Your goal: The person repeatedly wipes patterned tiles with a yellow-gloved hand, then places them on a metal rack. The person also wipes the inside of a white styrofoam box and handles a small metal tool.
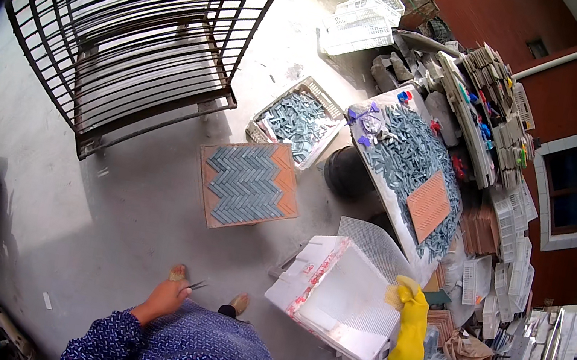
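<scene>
**Mesh sheet held at a white box, scissors in the other hand**

Blue patterned sleeves are seen at the lower edge, nearest the camera. From the left sleeve the bare left hand point(164, 298) is extended low over the concrete floor point(122, 213), and a small pair of scissors point(195, 286) is gripped in its curled fingers, with the blades pointing right. Two feet are visible just beside that hand.

On the right, the right hand point(408, 307) is covered by a yellow rubber glove. Its fingers are pressed together at the right edge of a white mesh sheet point(353, 297), and a corner of the mesh is pinched between them. The sheet is laid across a white foam box point(312, 268), which stands tilted just right of the body.

Further out on the floor, an orange board point(250, 183) is set, partly covered by grey-blue tiles in a zigzag pattern. Beyond it a basket of loose grey-blue tiles point(297, 122) is placed. To the right, a table point(403, 157) is heaped with the same tiles, and a smaller orange board is laid on them. A dark metal rack point(139, 25) is seen at upper left.
</scene>
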Demonstrator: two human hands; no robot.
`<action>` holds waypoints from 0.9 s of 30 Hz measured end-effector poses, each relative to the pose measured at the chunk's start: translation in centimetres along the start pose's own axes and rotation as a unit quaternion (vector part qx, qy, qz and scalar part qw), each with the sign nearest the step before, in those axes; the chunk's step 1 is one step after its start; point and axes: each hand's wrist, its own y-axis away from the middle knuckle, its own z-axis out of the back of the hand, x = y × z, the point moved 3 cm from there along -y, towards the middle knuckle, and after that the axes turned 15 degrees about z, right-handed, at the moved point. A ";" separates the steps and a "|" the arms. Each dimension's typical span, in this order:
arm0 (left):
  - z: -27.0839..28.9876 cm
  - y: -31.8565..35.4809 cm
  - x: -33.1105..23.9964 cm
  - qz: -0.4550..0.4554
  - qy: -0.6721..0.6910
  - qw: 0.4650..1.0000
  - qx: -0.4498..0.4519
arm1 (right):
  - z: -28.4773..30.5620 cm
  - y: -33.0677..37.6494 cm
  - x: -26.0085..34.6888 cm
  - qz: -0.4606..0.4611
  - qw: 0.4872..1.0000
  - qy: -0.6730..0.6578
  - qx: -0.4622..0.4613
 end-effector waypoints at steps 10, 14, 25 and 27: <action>2.0 -0.5 3.1 0.107 0.080 0.988 -0.077 | -21.7 -8.7 -2.4 -0.121 0.971 -0.157 0.130; 1.5 -0.9 2.1 0.199 0.114 0.968 -0.103 | -28.6 -15.0 -8.3 -0.141 0.943 -0.233 0.193; -4.9 -2.7 -0.3 0.334 0.160 0.926 -0.074 | -39.6 -21.1 -16.1 -0.215 0.885 -0.269 0.314; -4.6 -3.3 -0.9 0.333 0.152 0.928 -0.072 | -40.0 -21.5 -16.7 -0.215 0.878 -0.276 0.326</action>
